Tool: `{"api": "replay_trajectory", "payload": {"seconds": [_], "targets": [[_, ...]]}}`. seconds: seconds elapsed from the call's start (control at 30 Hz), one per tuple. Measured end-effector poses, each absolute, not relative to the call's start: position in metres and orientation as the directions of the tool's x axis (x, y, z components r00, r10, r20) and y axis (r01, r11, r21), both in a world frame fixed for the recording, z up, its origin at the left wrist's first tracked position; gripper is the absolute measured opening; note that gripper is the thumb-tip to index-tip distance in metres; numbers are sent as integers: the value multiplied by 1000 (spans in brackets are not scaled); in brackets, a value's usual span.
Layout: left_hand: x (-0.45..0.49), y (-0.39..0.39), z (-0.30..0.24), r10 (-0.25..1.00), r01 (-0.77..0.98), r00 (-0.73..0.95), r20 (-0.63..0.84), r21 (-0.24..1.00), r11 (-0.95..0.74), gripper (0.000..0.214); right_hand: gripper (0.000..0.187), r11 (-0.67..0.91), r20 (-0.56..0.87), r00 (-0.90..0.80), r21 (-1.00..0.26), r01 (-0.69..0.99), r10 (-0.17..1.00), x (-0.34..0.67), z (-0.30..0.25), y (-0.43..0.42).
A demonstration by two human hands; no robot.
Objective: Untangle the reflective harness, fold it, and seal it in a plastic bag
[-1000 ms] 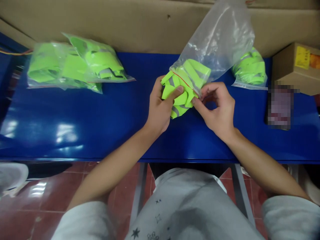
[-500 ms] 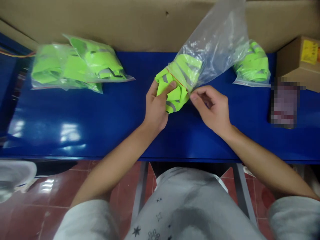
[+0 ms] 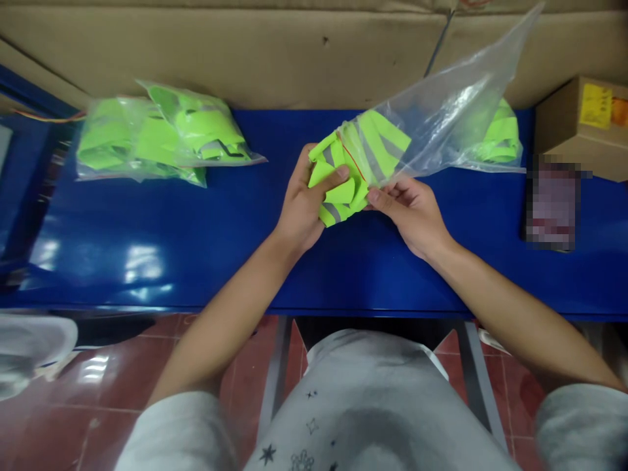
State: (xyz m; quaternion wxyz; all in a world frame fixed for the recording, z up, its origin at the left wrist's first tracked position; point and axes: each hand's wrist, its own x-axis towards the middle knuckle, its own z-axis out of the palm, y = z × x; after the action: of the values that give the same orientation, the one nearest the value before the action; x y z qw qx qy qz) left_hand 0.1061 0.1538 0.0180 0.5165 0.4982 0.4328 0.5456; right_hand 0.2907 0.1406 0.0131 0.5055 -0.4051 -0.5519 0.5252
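A folded neon-yellow reflective vest (image 3: pixel 334 190) with grey stripes is gripped by my left hand (image 3: pixel 305 199), thumb on top. The vest's far part lies inside a clear plastic zip bag (image 3: pixel 441 111); its near part sticks out of the bag's mouth, which has a red line along it. My right hand (image 3: pixel 409 212) pinches the bag's edge at the near right corner of the mouth, touching the vest there. The bag's free end stretches up to the right. Fingers under the vest are hidden.
Several bagged neon vests (image 3: pixel 161 134) lie at the back left of the blue table (image 3: pixel 220 242). Another bagged vest (image 3: pixel 500 137) sits behind the held bag. A cardboard box (image 3: pixel 564 124) and a blurred-out phone-like object (image 3: pixel 552 206) are on the right. A cardboard wall (image 3: pixel 196 52) stands behind.
The bag's free end has swung down to the right, and its covered part of the vest has spread wider. My right hand has shifted slightly left along the bag's mouth.
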Motion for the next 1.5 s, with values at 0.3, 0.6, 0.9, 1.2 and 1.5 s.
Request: {"api": "replay_trajectory", "payload": {"seconds": [0.3,0.6,0.9,1.2,1.5], "targets": [[100,160,18,997,-403,64,38,915,-9,45,51,73,68,-268,-997,12,961,293,25,136],[107,154,10,889,-16,112,443,896,-444,47,12,609,656,-152,-555,566,739,299,44,123],[108,145,14,713,303,196,674,649,-697,26,13,547,553,-183,-619,564,813,304,43,126],[113,140,9,697,395,157,700,602,-694,26,13,607,552,-294,-558,566,781,298,38,122],[112,153,8,813,258,-60,579,796,-548,30,9,618,553,-333,-479,623,764,294,40,119]]}}
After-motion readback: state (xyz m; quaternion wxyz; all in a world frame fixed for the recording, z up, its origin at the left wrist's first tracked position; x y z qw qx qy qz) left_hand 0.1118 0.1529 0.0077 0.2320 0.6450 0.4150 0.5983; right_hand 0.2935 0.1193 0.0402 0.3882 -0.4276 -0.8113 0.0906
